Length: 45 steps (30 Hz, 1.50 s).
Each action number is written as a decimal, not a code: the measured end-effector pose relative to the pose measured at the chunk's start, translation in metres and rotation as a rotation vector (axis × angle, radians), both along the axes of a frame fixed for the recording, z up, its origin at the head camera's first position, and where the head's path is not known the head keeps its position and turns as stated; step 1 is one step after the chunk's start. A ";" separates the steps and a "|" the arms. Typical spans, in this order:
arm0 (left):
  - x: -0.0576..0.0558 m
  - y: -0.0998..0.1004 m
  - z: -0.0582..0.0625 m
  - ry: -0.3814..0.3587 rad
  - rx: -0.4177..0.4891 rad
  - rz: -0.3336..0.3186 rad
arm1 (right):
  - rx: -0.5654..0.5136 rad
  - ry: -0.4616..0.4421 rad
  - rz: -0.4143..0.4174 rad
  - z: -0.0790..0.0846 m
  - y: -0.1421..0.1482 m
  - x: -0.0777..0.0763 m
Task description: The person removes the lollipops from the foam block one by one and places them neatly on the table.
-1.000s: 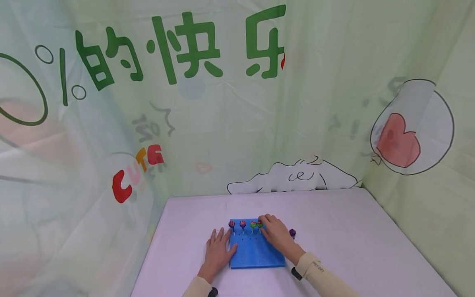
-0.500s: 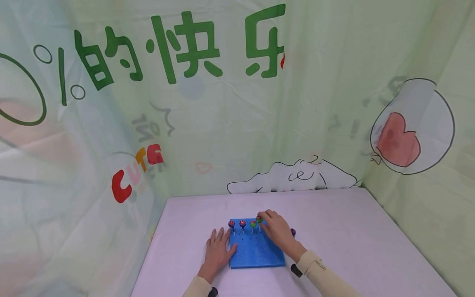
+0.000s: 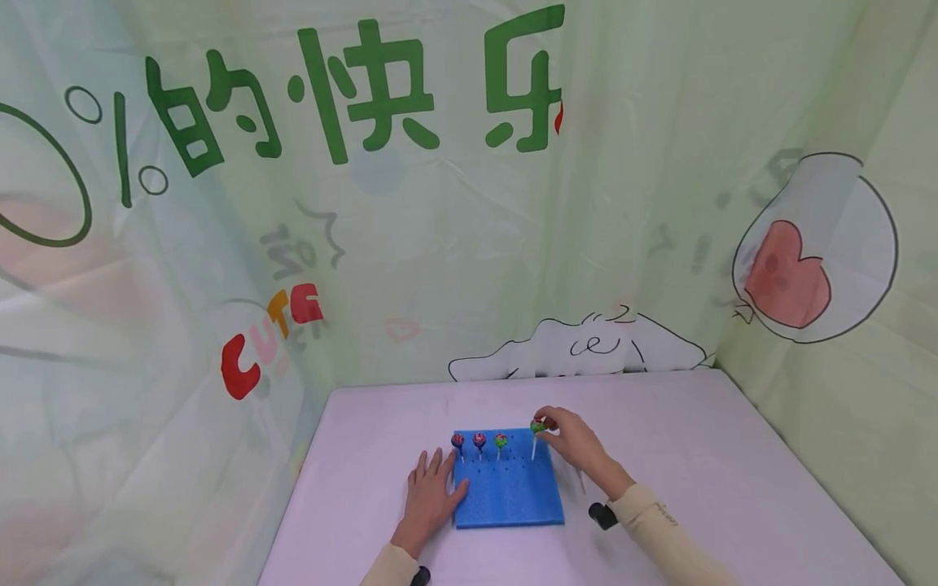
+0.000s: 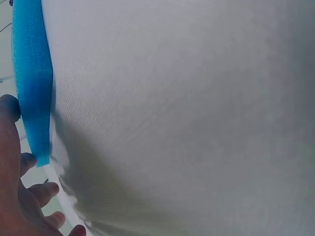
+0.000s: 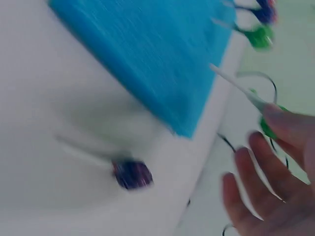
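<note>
My right hand (image 3: 580, 448) pinches a green lollipop (image 3: 538, 426) by its wrapped head, stick pointing down, over the far right part of a blue foam board (image 3: 509, 498). In the right wrist view the stick's lower tip is clear of the board. Two dark red-and-blue lollipops (image 3: 479, 441) and one green lollipop (image 3: 501, 440) stand upright in the board's far row of holes. My left hand (image 3: 428, 500) lies with fingers spread along the board's left edge, thumb on its top. The left wrist view shows those fingertips by the blue side (image 4: 34, 88).
A dark purple lollipop (image 5: 132, 173) lies on the table to the right of the board; my right hand mostly hides it in the head view. Small holes dot the board. A pale cloth (image 3: 681, 472) covers the table, with printed curtains (image 3: 410, 268) around it.
My right hand has raised the green lollipop from its spot beside the other green one and carried it right. My left hand has stayed in place.
</note>
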State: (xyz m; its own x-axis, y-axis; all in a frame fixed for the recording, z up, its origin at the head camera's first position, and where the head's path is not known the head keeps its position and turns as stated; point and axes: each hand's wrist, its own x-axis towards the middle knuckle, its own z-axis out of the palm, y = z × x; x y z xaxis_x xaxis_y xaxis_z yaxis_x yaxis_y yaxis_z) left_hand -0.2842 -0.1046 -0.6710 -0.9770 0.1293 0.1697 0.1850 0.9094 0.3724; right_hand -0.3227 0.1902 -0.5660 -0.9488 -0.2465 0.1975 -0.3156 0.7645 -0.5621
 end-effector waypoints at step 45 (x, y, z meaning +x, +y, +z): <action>-0.005 -0.003 -0.009 -0.024 0.008 -0.008 | 0.303 -0.079 -0.082 -0.008 0.046 -0.012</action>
State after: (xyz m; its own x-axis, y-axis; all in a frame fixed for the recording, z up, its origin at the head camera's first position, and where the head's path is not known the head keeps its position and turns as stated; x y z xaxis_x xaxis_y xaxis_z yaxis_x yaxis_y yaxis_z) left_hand -0.2891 -0.1077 -0.6798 -0.9798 0.1354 0.1471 0.1828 0.9049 0.3844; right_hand -0.3343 0.2363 -0.5742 -0.9774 -0.2052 0.0516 -0.2107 0.9217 -0.3257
